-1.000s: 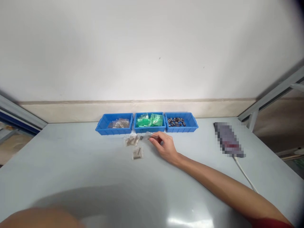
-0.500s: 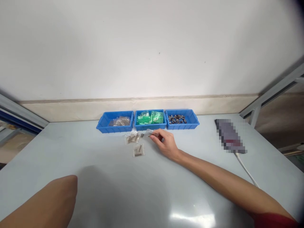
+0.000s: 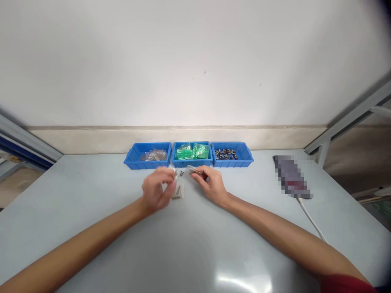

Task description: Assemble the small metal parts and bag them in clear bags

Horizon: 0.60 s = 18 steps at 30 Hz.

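The right hand (image 3: 213,186) rests just in front of the middle blue bin (image 3: 192,165), closed to a narrow pinch, with its thumb and fingertips (image 3: 200,175) holding a small clear plastic bag (image 3: 192,170) that has a slim metal part inside. The left hand (image 3: 157,189) hangs in front and to the left of that bin, its fingers curled in. They hide whatever may lie between them, so I cannot tell if it holds anything. Another clear bag of metal parts (image 3: 178,191) lies on the pale grey table (image 3: 91,248), touching or just beside those fingers. A tiny dark screw (image 3: 181,173) sits between the hands, just in front of the bin.

Green bags (image 3: 192,151) fill the bin. To its left, a blue bin (image 3: 131,160) holds clear bags (image 3: 155,155). To its right, a blue bin (image 3: 248,158) holds dark metal fittings (image 3: 225,154). Well to the right lies a blurred flat object (image 3: 291,177) with a white cable (image 3: 311,219)
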{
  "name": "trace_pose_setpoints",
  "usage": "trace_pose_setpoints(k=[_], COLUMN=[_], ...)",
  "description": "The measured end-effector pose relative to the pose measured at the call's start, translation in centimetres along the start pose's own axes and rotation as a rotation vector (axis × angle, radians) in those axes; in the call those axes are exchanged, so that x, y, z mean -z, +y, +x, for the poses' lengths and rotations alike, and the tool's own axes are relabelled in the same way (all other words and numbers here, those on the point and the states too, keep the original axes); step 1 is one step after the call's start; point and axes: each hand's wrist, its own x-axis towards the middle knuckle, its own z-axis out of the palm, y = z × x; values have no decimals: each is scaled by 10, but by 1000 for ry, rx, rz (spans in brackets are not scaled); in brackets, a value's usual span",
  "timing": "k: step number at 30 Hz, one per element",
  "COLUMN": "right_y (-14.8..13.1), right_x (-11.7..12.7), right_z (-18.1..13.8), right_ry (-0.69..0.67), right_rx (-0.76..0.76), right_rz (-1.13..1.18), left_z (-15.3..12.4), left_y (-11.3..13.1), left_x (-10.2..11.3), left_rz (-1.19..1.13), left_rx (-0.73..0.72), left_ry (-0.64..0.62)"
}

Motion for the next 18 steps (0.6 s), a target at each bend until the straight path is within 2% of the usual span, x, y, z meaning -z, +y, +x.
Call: trace_pose_setpoints(k=[2,3,5,7,8,12,18], right_y=[0,0,0,0,-1,-3,-7], right_x=[1,2,3,3,3,3,4], right_z=[-1,-1,-1,-2,-2,-2,-2], right_ry=[16,19,14,1,-4,6,3], right_rx=[9,16,26,27,26,40,64], right_rz=[-4,-7,-14,-19,-19,-15,-7], left_z=[12,15,19,19,19,18,19], left_y=[-5,-4,0,4,5,2,-1], left_x=[-7,-8,-10,-10,-10,-11,-12], left_rz=[-23,-24,0,34,37,-13,-70], left_rx=[44,75,121,106,84,13,15], left_ry=[146,165,68,-60,-86,-106,-153])
